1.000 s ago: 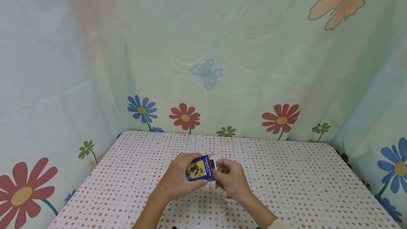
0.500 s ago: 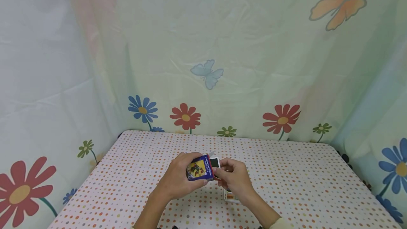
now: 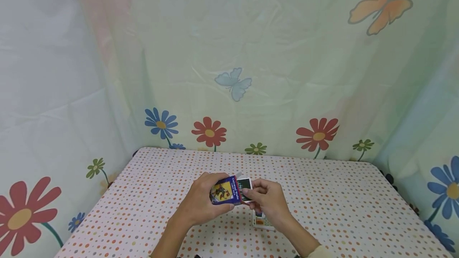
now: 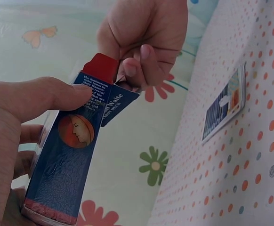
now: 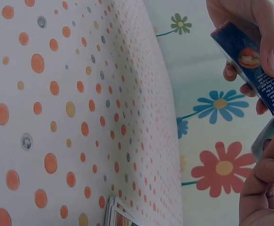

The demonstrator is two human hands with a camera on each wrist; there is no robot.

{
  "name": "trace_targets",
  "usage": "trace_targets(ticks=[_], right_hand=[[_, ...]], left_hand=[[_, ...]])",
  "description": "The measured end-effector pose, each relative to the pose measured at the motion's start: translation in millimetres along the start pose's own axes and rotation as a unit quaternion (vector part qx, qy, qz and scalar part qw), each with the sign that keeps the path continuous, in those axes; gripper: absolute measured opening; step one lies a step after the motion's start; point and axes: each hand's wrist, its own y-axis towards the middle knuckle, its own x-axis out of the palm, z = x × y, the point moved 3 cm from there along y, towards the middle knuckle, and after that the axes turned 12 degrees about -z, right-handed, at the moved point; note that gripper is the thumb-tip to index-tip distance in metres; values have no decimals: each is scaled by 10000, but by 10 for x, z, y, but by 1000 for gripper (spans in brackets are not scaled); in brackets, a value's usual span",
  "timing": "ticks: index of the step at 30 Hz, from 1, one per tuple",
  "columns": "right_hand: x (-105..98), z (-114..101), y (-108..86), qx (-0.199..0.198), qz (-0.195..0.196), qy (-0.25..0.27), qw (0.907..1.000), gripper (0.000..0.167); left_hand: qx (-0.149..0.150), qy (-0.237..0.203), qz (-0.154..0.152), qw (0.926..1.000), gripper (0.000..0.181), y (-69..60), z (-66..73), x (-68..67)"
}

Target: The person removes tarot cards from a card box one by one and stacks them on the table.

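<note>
My left hand (image 3: 199, 202) grips a blue tarot deck box (image 3: 222, 191) around its sides, above the table. The box is tilted, its red-lined end facing my right hand (image 3: 269, 200). A dark, white-bordered card (image 3: 246, 185) sticks partway out of that end, pinched between the right thumb and fingers. Whether more cards lie behind it cannot be seen. In the left wrist view, a red flap (image 4: 101, 67) stands up at the box's end, and the left thumb presses the narrow side. A small stack of cards (image 3: 260, 222) lies on the table, partly covered by the right hand.
A white cloth with coloured dots covers the table (image 3: 172, 194). Behind it hangs a pale curtain (image 3: 279, 102) printed with flowers and butterflies, which also runs along both sides.
My right hand has moved slightly to the right, drawing the dark card farther out of the box. The left hand and box have stayed nearly in place.
</note>
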Motion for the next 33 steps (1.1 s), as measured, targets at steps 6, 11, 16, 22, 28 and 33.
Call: trace_targets(ticks=[6, 11, 16, 22, 28, 33], right_hand=[[-46, -28, 5, 10, 107, 3, 9999, 21], [-80, -40, 11, 83, 220, -82, 9997, 18], [-130, -32, 4, 197, 377, 2, 9991, 17], [-199, -1, 0, 240, 571, 18, 9981, 23], [-213, -12, -4, 160, 677, -64, 9976, 23], [-217, -8, 10, 78, 742, -112, 9971, 25]], left_hand=[[-1, -3, 13, 10000, 71, 13, 7, -10], [-15, 2, 4, 10000, 72, 15, 6, -12], [-70, 7, 10, 10000, 72, 10, 14, -14], [-88, 15, 2, 10000, 71, 10, 18, -8], [-88, -17, 0, 10000, 72, 9, 9, 3], [-182, -24, -10, 9998, 72, 3, 9, 5]])
